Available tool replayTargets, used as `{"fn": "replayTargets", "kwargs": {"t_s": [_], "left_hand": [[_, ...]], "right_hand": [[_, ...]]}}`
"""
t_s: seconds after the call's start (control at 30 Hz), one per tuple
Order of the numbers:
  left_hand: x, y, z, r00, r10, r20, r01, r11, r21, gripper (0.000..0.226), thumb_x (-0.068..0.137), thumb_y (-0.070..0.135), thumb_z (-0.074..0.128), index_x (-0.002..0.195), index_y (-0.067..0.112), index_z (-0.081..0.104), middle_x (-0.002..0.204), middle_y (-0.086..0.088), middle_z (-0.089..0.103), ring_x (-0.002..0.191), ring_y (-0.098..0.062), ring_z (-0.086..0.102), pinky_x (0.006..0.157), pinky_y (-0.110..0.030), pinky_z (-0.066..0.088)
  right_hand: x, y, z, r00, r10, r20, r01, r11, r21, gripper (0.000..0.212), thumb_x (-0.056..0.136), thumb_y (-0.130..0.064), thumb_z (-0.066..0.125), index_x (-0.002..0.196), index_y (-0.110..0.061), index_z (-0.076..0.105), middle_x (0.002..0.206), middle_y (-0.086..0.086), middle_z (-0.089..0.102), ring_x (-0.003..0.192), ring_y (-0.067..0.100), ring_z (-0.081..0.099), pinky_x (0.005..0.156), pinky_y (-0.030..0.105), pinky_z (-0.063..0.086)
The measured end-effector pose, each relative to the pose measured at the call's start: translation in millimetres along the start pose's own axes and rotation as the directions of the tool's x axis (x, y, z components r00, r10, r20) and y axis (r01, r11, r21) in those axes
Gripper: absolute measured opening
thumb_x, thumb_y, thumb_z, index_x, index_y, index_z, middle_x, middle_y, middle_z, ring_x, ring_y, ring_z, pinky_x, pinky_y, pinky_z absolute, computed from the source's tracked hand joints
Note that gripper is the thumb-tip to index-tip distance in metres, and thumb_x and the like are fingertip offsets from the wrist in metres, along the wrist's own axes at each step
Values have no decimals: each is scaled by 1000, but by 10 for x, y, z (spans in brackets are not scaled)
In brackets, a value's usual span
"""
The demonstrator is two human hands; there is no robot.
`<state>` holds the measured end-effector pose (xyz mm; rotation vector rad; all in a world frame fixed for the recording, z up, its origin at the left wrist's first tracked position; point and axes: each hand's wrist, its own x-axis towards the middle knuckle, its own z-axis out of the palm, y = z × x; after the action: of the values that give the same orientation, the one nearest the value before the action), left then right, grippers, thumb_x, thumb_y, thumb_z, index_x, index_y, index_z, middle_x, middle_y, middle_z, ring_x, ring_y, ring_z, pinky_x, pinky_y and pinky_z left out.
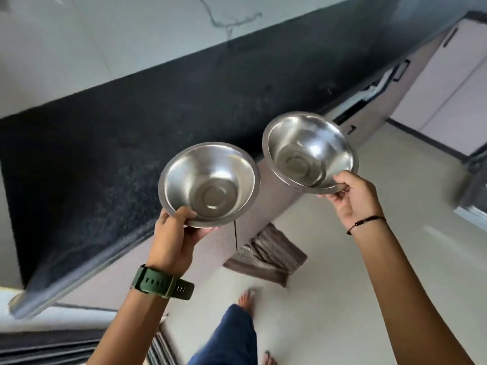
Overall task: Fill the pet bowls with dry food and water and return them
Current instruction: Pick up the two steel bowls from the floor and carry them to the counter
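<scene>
Nearest the camera, at the bottom edge, a leg in blue trousers (232, 338) and a bare foot (247, 299) stand on the pale floor (342, 285); the toes of the other foot (270, 358) just show beside them. A striped mat (160, 349) lies at the lower left of the floor, and a second, brownish striped mat (266, 255) lies further on, against the base of the cabinets.

Two forearms rise from the bottom of the view. The left wrist wears a green watch strap (162, 281); the right wrist carries a thin dark thread bracelet (365, 223).

The left hand (176, 233) grips the near rim of the left steel bowl (209, 184), its thumb hooked over the lip and its fingers curled under the bowl. The right hand (350, 193) pinches the near rim of the right steel bowl (309, 152) in the same way, thumb on top and fingers (330, 197) folded beneath. Both bowls are held up in the air, tilted toward the camera, with nothing in them. They sit side by side, near each other but apart, the right one higher and further off.

Behind the bowls runs a dark speckled stone worktop (118, 154), its edge slanting across the view; the left bowl hangs in front of that edge and the right bowl in front of the worktop's far stretch. Below the worktop are pale cabinet fronts (221, 248), and further right a drawer with a dark handle (402, 71) stands partly pulled out. Pale tall cupboard doors (448, 88) stand at the far right. A light marbled wall (105, 35) rises behind the worktop.
</scene>
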<state>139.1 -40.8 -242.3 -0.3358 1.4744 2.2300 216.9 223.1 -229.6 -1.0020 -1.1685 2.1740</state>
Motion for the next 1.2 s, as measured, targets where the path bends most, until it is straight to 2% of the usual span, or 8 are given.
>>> {"fn": "replayTargets", "kwargs": {"t_s": [0.17, 0.27, 0.4, 0.5, 0.67, 0.8, 1.0, 1.2], "left_hand": [[673, 389, 239, 996, 63, -68, -69, 994, -90, 34, 88, -7, 42, 119, 5, 48, 96, -16, 64, 70, -23, 68, 50, -26, 58], [1030, 583, 307, 990, 73, -118, -89, 987, -133, 34, 89, -7, 42, 120, 6, 47, 99, -16, 62, 77, -26, 65, 49, -28, 58], [1423, 798, 313, 980, 63, -191, -90, 986, -137, 27, 90, -5, 43, 113, 8, 49, 96, -13, 63, 74, -23, 66, 48, -28, 57], [1653, 897, 304, 955, 74, -287, -116, 984, -135, 21, 91, -3, 44, 104, 11, 52, 90, -11, 63, 66, -19, 68, 49, -29, 58], [2067, 1033, 331, 888, 124, -443, -209, 966, -149, 25, 92, -3, 44, 115, 8, 47, 88, -10, 61, 73, -24, 63, 48, -30, 58], [2450, 1121, 435, 820, 147, -553, -291, 939, -182, 33, 92, -2, 45, 124, 7, 46, 90, -11, 62, 76, -24, 64, 46, -28, 57], [2837, 1210, 613, 742, 127, -659, -341, 917, -207, 31, 92, -1, 46, 123, 3, 46, 98, -17, 61, 77, -26, 63, 45, -27, 56], [3012, 1247, 623, 725, 132, -676, -351, 915, -199, 23, 91, -1, 46, 114, 1, 47, 87, -15, 61, 73, -26, 62, 44, -25, 55]], "right_hand": [[711, -152, 666, 993, 2, 119, 7, 997, -75, 25, 88, 6, 42, 71, -7, 54, 41, -2, 58, 38, 9, 57, 44, 22, 53], [1061, -191, 1078, 987, 33, 159, -14, 992, -123, 23, 88, 5, 42, 77, -10, 55, 45, -2, 62, 41, 9, 60, 44, 23, 54], [1476, -214, 1515, 966, 76, 248, -34, 985, -168, 24, 89, 5, 42, 82, -12, 58, 65, 5, 62, 45, 9, 62, 44, 22, 53], [1784, -191, 1792, 946, 112, 303, -45, 975, -220, 23, 89, 5, 42, 85, -11, 59, 75, 9, 60, 49, 11, 62, 45, 23, 54], [2382, -113, 2268, 895, 190, 405, -78, 957, -278, 24, 88, 6, 43, 87, -11, 60, 83, 11, 61, 51, 11, 64, 46, 25, 55], [2904, -99, 2676, 849, 264, 458, -116, 938, -327, 25, 87, 7, 43, 88, -11, 60, 85, 13, 61, 62, 20, 63, 45, 25, 54], [3411, -136, 2994, 809, 312, 499, -132, 922, -363, 24, 88, 6, 43, 92, -12, 59, 89, 15, 60, 73, 25, 60, 46, 27, 55], [3674, -208, 2976, 819, 315, 480, -136, 919, -370, 23, 88, 6, 43, 92, -12, 58, 86, 15, 60, 71, 25, 60, 46, 27, 56]]}}
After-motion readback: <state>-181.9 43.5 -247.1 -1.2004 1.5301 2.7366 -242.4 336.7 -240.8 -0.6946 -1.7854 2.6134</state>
